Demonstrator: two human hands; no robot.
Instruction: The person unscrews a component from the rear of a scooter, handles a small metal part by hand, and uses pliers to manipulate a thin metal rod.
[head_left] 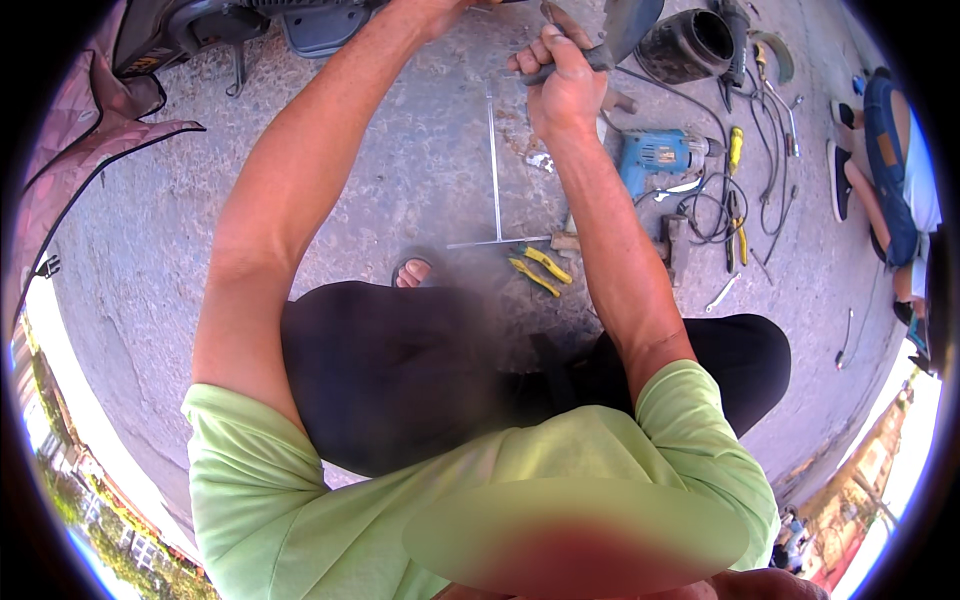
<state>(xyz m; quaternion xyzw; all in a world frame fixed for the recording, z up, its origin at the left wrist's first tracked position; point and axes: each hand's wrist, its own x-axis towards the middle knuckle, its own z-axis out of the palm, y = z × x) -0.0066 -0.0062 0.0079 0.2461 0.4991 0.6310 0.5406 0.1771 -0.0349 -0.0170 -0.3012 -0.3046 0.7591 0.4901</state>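
A dark, rod-shaped tool (600,57) sits at upper centre, above rough, stained grey concrete floor (400,150); the right hand (568,80) wraps its fingers firmly round it. Left hand (440,12) is cut by the top edge; its grip cannot be told. Right of the tool: a black, open-mouthed cylinder (662,52), contents too dark to read. Farther out lie a blue hard-cased drill (652,152), slim T-shaped metal bar (494,160), yellow-handled pliers (546,264).

Matt dark tool handle (600,57), smooth metal T-bar (494,160), blue plastic drill (655,152), rough concrete floor (410,180)
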